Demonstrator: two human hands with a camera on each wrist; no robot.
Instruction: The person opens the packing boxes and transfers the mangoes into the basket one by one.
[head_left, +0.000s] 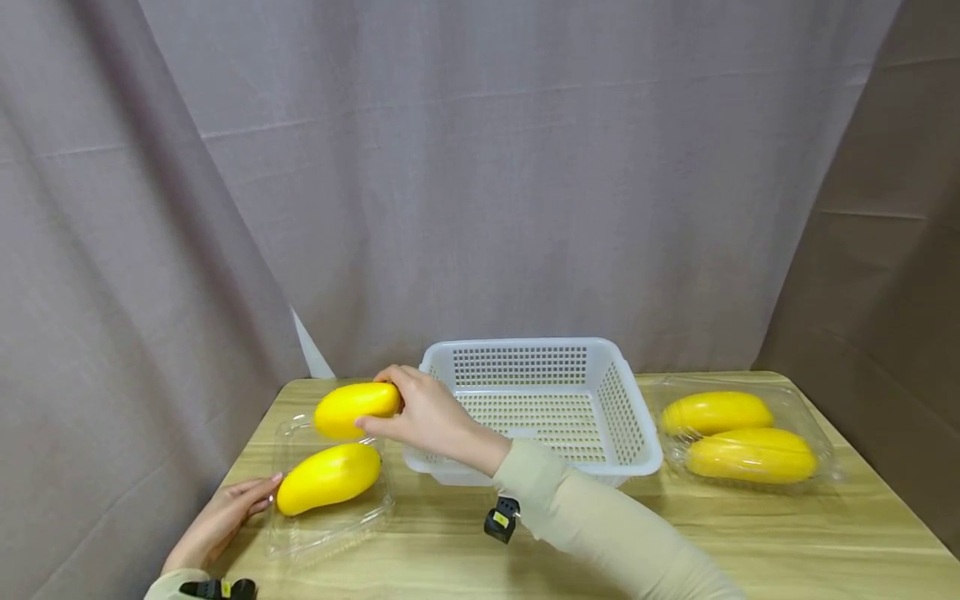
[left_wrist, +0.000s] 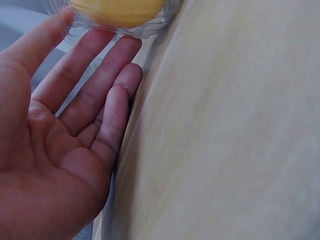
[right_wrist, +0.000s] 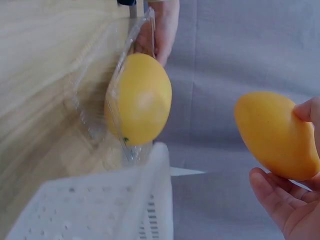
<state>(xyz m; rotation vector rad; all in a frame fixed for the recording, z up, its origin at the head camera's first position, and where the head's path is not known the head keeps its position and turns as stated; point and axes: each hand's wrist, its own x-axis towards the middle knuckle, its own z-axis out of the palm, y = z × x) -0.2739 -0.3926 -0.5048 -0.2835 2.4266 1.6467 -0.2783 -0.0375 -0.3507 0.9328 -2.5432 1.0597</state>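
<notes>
My right hand [head_left: 431, 417] grips a yellow mango [head_left: 352, 408], thumb on one side and fingers on the other, raised above the far end of a clear plastic tray [head_left: 330, 546]. A second mango [right_wrist: 142, 100] lies in that tray. At the tray's left edge is my left hand [head_left: 228, 517]; its thumb [left_wrist: 62, 17] and fingertips pinch the rim, while the lower fingers are loosely bent. In the right wrist view the held mango [right_wrist: 272, 132] hangs well apart from the tray, and part of the right hand [right_wrist: 295, 205] is out of frame.
A white perforated basket [head_left: 637, 417] stands at the table's middle back, right beside the right forearm. To its right, a clear plastic package [head_left: 825, 450] holds two yellow mangoes [head_left: 750, 456]. Grey curtains [head_left: 525, 208] hang behind the wooden table [head_left: 442, 558].
</notes>
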